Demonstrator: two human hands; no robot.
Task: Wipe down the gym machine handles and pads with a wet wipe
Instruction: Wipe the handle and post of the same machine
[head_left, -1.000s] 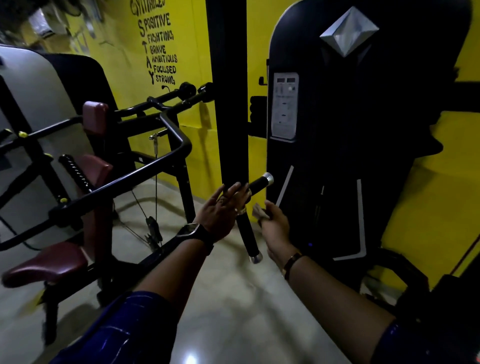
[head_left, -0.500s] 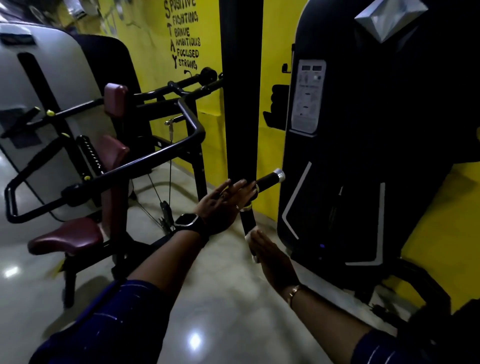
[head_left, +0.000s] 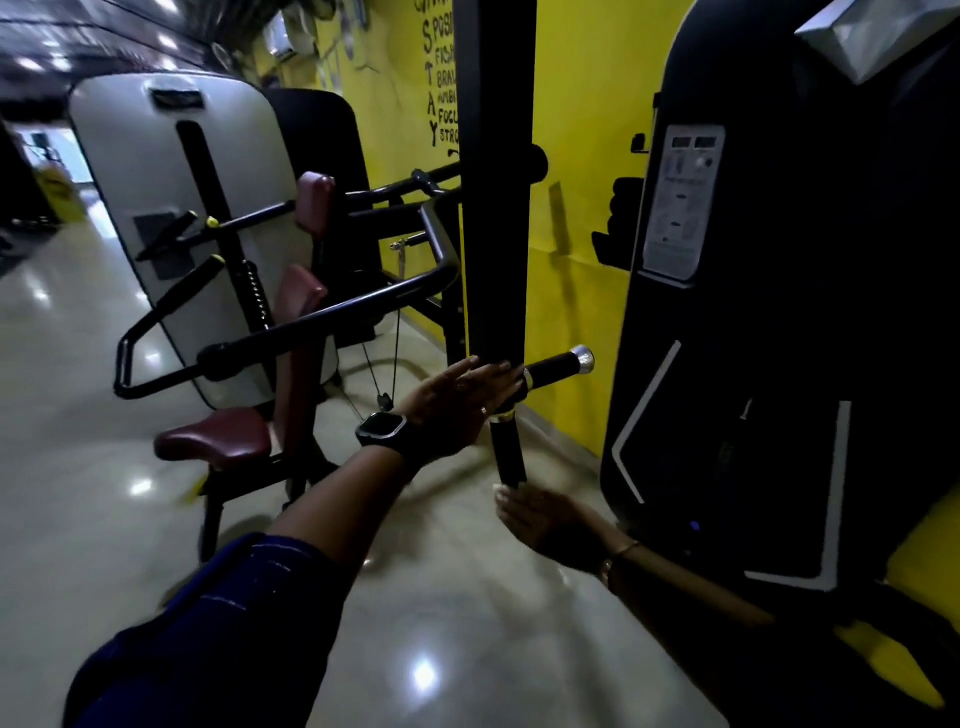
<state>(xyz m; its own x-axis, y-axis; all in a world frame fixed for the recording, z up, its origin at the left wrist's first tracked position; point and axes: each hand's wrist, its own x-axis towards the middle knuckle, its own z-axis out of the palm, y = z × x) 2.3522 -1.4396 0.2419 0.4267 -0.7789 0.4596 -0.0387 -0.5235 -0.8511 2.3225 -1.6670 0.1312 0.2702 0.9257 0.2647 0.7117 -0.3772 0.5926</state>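
Looking at this, it all comes down to the lower handle (head_left: 509, 449) hanging almost straight down from the joint, with the right hand (head_left: 550, 525) sitting just under its bottom end, so I'd guess any wiping stroke has to run up along that vertical axis. Left hand (head_left: 457, 400) is flat, fingers straight, pressed on the joint where the side handle (head_left: 553, 368) sticks out to the right, probably bracing it. Can't tell if the right fingers are pinching the wet wipe, there's only a pale blurry smudge at the fingertips.
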